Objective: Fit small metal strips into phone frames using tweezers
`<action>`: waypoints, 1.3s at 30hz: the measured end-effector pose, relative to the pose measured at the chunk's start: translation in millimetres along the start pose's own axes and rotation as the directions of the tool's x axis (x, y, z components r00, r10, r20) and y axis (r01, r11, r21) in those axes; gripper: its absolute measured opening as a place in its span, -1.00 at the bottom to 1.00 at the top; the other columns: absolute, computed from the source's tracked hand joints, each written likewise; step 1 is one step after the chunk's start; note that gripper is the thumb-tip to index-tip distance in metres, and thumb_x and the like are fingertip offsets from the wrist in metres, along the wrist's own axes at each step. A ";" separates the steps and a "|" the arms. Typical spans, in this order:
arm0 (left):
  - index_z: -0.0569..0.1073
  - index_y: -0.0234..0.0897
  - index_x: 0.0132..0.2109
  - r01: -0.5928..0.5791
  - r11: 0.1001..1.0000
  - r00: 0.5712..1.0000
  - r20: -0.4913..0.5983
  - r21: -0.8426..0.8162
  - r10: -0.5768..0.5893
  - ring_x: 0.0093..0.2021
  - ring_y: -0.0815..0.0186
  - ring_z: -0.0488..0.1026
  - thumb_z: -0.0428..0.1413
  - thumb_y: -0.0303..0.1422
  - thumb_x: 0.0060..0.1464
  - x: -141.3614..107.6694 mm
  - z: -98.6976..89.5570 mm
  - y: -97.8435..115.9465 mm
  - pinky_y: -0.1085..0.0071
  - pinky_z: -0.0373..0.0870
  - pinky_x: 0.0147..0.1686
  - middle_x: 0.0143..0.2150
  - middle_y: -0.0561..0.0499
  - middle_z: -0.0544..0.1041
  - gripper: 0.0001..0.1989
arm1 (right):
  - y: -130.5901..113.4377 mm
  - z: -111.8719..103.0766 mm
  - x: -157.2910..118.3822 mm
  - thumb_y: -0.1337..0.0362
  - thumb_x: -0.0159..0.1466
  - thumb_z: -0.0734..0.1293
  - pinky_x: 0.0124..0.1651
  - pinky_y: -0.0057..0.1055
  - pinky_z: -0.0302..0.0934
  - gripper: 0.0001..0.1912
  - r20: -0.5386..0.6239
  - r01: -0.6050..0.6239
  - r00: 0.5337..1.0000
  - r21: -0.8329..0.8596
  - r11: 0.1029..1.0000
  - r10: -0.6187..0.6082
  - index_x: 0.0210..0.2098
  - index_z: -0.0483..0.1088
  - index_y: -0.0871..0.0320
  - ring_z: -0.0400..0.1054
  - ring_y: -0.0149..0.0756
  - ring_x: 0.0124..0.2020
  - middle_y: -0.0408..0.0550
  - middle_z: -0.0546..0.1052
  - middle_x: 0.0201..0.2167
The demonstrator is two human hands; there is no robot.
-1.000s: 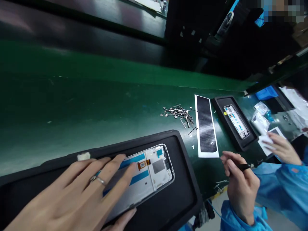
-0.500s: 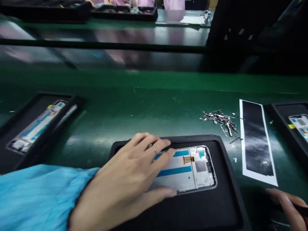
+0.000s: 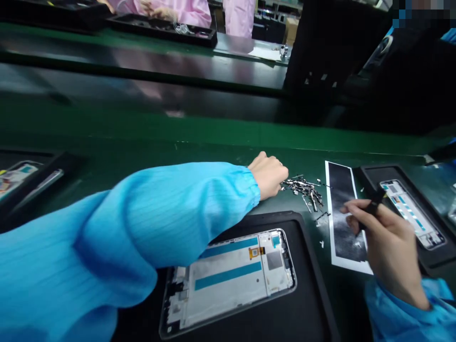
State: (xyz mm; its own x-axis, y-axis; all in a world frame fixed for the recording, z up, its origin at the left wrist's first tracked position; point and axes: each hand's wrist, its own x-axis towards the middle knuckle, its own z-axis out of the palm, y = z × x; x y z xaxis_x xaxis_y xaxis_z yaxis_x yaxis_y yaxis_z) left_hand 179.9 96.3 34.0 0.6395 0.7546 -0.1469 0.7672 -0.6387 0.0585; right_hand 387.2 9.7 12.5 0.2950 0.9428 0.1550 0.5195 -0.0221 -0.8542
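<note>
My left hand [image 3: 269, 175] reaches past the tray with its fingers curled closed at the left edge of a pile of small dark and silver metal parts [image 3: 306, 189]. Its fingertips are hidden, so what they pinch does not show. Over a white-edged sheet with a black textured face [image 3: 341, 190], my right hand [image 3: 390, 242] grips a slim black tool [image 3: 370, 209], slightly blurred, its exact kind unclear. An open phone frame [image 3: 231, 297] with blue strips and an orange flex connector lies in a black tray [image 3: 285, 320], partly under my left sleeve.
Another black tray [image 3: 427, 263] with a phone frame [image 3: 409, 209] stands at the right; a further tray [image 3: 42, 178] is at the left. A raised ledge [image 3: 213, 88] runs behind the green table. Across it, a co-worker in pink [image 3: 192, 12] has hands at a black box [image 3: 156, 29].
My left hand has left the phone frame and moved up and right to the metal parts, closing. My right hand has come in over the black sheet with the tool. The view has shifted right.
</note>
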 end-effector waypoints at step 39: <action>0.48 -0.43 -0.39 0.014 0.373 0.984 -0.053 -0.928 -0.169 -0.40 0.42 0.36 0.08 -0.53 -0.04 -5.6 -4.4 27.3 0.57 0.25 -0.38 -0.46 0.06 0.44 -0.92 | 0.9 46.8 -10.4 0.23 0.09 0.34 -0.60 -0.55 -0.03 -0.89 0.199 -0.049 0.980 0.343 0.938 -0.021 -0.50 0.41 0.14 0.08 -0.56 -0.64 -0.22 0.35 -0.62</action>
State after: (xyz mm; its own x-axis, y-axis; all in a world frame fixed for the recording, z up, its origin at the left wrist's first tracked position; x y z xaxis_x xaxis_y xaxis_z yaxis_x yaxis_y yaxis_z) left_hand 197.5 75.3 40.7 0.5021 0.8587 -0.1023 0.3414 -0.0882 0.9358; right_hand 347.1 15.4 -13.1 0.1184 0.9904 0.0713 0.1978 0.0469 -0.9791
